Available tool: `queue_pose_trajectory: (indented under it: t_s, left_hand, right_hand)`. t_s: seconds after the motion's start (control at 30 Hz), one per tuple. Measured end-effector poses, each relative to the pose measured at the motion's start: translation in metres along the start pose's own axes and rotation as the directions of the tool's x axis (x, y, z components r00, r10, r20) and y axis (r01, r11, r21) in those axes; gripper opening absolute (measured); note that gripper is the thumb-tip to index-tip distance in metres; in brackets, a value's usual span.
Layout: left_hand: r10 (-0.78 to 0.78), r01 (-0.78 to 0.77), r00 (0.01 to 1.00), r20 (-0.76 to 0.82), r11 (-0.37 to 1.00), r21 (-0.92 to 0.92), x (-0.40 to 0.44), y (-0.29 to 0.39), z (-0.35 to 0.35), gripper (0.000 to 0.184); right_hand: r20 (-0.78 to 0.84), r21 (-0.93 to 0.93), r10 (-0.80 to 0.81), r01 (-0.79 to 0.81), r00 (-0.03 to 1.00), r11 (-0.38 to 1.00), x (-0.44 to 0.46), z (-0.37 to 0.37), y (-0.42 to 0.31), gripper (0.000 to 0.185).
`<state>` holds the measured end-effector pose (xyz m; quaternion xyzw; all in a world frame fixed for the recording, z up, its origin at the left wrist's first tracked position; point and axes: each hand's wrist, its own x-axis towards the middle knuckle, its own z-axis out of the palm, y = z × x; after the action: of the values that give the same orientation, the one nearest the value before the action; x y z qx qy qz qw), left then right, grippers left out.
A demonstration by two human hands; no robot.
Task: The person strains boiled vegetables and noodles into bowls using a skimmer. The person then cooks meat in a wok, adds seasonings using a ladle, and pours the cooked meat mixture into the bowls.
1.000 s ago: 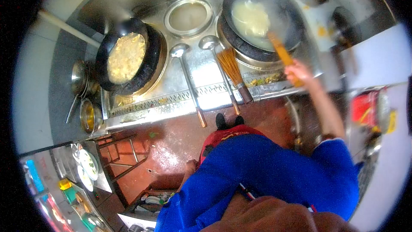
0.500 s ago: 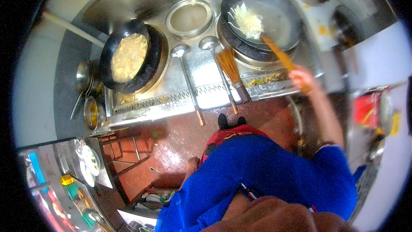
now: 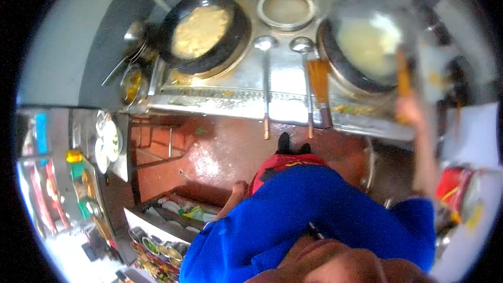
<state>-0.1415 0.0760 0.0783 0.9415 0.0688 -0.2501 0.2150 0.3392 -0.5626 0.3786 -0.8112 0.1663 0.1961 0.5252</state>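
Note:
My right hand [image 3: 411, 110] is wrapped round a wooden handle [image 3: 402, 73] that reaches the near right rim of the right wok [image 3: 335, 65]. I cannot tell whether the handle belongs to the wok or to a separate tool. Pale, cloudy food [image 3: 364, 44] lies in this wok, blurred by steam and motion. My left hand [image 3: 240, 186] hangs low beside the red apron [image 3: 272, 167], its fingers mostly hidden. In the left wok [image 3: 238, 36] sits a flat, pale yellow, pancake-like piece of food [image 3: 201, 31].
Between the woks are a round pot [image 3: 287, 9], two ladles [image 3: 266, 84] [image 3: 308, 86] and a bristle brush [image 3: 319, 84]. A strainer [image 3: 133, 86] is at the left. Plates [image 3: 110, 141] stand on a side counter. A red container [image 3: 456, 183] is at the right.
The view has shifted, so the stove sits farther right. My right hand still grips the handle, which now meets the wok farther round to the right. White strips seen earlier are now a blur.

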Motion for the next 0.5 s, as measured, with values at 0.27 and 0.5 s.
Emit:
queue_pose_trajectory:
  t_s: [0.27, 0.5]
  left_hand:
    - [-0.311, 0.390, 0.917, 0.251, 0.833, -0.392, 0.015, -0.036, 0.056, 0.021]
    - [-0.035, 0.062, 0.992, 0.124, 0.973, -0.220, 0.016, -0.018, 0.012, 0.022]
  right_hand:
    - [0.108, 0.322, 0.082, -0.113, 0.991, 0.940, -0.055, 0.069, -0.038, 0.021]
    - [0.213, 0.369, 0.093, -0.168, 0.973, 0.914, -0.072, 0.053, -0.023, 0.020]
